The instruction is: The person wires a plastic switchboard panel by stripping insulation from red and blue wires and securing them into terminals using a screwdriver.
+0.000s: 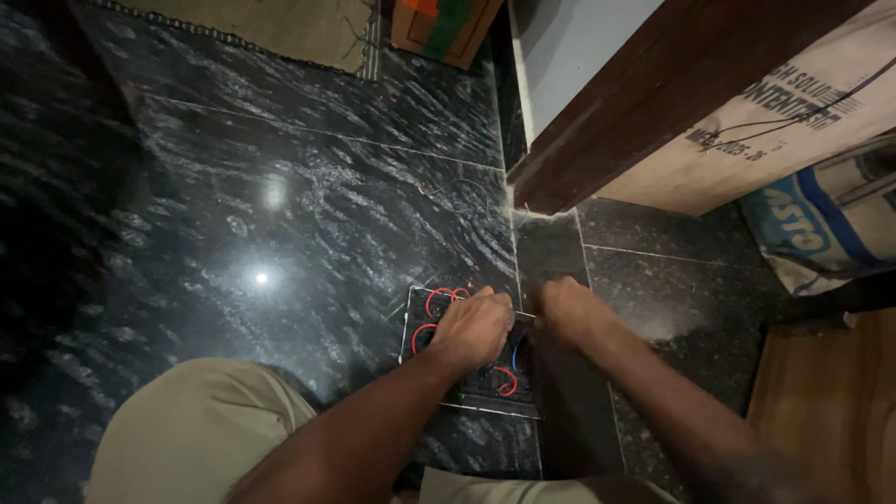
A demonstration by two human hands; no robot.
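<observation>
A dark electrical switch plate (467, 387) lies face down on the black marble floor, with red wire loops (439, 299) and a short blue wire (514, 358) on its back. My left hand (473, 329) rests on top of the plate with curled fingers. My right hand (567, 311) is closed at the plate's right edge, right beside the left hand. A thin tool or wire seems to pass between the two hands; I cannot tell which hand grips it.
A dark wooden door frame (653, 93) rises at the upper right. Printed sacks (821, 215) lean behind it. A mat (271, 28) and a coloured box (443, 28) lie at the top. My knee (196, 439) is at lower left.
</observation>
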